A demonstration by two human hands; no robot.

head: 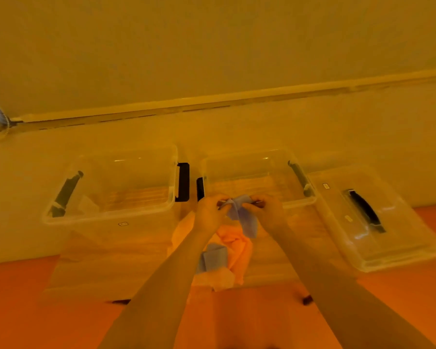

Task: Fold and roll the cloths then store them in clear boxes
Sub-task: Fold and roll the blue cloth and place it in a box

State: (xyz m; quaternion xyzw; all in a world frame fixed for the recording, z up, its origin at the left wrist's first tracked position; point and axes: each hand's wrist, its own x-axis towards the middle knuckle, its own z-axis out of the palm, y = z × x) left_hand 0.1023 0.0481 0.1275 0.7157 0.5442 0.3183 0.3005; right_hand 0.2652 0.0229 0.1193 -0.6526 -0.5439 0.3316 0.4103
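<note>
Both hands, left hand (pixel 210 212) and right hand (pixel 266 211), are pinching a blue cloth (pixel 242 214) taut just before two open clear boxes (pixel 111 185), orange cloths (pixel 233 245) lying beneath

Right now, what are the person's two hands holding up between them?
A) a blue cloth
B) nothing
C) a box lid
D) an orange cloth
A: both the left hand and the right hand pinch the top edge of a blue cloth, which hangs down between them above the pile of cloths.
</note>
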